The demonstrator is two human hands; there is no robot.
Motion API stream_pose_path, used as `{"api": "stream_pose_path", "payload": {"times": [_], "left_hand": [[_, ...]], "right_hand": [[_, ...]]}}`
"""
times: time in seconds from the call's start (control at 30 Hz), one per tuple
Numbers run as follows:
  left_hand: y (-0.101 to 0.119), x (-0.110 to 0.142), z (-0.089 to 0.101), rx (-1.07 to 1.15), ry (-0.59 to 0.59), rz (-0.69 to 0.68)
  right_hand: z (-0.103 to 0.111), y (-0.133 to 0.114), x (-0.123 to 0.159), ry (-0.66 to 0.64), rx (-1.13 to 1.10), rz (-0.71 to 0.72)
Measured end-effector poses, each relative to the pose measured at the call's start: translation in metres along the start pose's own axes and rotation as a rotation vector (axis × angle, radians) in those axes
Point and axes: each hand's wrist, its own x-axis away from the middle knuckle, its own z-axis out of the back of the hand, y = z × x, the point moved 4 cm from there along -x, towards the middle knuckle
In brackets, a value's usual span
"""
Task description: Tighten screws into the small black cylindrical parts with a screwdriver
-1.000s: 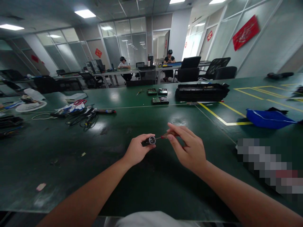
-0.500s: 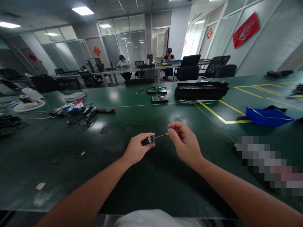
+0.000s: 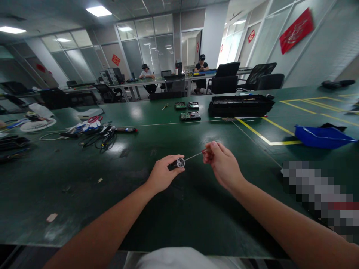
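My left hand (image 3: 164, 173) is closed round a small dark cylinder (image 3: 180, 163) with a silver, hollow-looking round end that faces me. It could be a flashlight part; its kind is not certain. A screwdriver (image 3: 193, 155) with a thin metal shaft and a reddish handle is gripped in my right hand (image 3: 223, 162), whose fingers curl round the handle. The shaft slopes down to the left, and its tip is at the rim of the cylinder's silver end. Whether the tip sits inside is too small to tell. Both hands are above the green table (image 3: 157, 220).
Three circuit-board drives (image 3: 190, 116) lie beyond my hands, beside a long black plastic housing (image 3: 241, 106). Tangled cables (image 3: 102, 137) and tools are at left. A blue bag-like item (image 3: 322, 136) and a pixelated area stand at right. Two people sit at a far table.
My right hand has drawn away to the right and slightly up, showing more of the screwdriver's shaft. Its fingers have curled further round the handle. My left hand keeps the cylinder nearly still.
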Motion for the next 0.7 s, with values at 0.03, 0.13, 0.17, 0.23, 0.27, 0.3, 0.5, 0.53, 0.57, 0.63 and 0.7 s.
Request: {"api": "stream_pose_path", "payload": {"times": [0.03,0.13,0.17,0.23,0.27,0.3,0.5,0.53,0.57,0.63,0.7], "left_hand": [[0.0,0.0,0.0,-0.004,-0.001,0.003],[0.0,0.0,0.0,-0.009,-0.001,-0.001],[0.0,0.0,0.0,-0.01,-0.002,-0.003],[0.0,0.0,0.0,-0.017,-0.001,-0.006],[0.0,0.0,-0.001,-0.023,0.0,-0.008],[-0.001,0.0,-0.001,-0.028,0.0,-0.012],[-0.003,0.0,-0.002,-0.063,0.001,-0.047],[-0.003,0.0,-0.002,-0.067,-0.002,-0.05],[-0.003,0.0,-0.002,-0.071,-0.004,-0.051],[-0.003,0.0,-0.002,-0.077,-0.005,-0.047],[-0.003,0.0,-0.002,-0.081,-0.003,-0.039]], "right_hand": [[0.0,-0.003,0.002,0.003,0.06,0.05],[-0.003,-0.014,0.01,-0.027,0.258,0.18],[-0.005,-0.017,0.013,-0.037,0.311,0.212],[-0.007,-0.022,0.017,-0.048,0.395,0.261],[-0.008,-0.024,0.018,-0.05,0.427,0.279],[-0.008,-0.025,0.019,-0.055,0.454,0.293],[-0.009,-0.032,0.023,-0.125,0.643,0.358],[-0.009,-0.033,0.024,-0.13,0.656,0.372],[-0.008,-0.035,0.025,-0.138,0.662,0.389],[-0.008,-0.036,0.026,-0.165,0.667,0.424],[-0.009,-0.037,0.026,-0.201,0.683,0.446]]}}
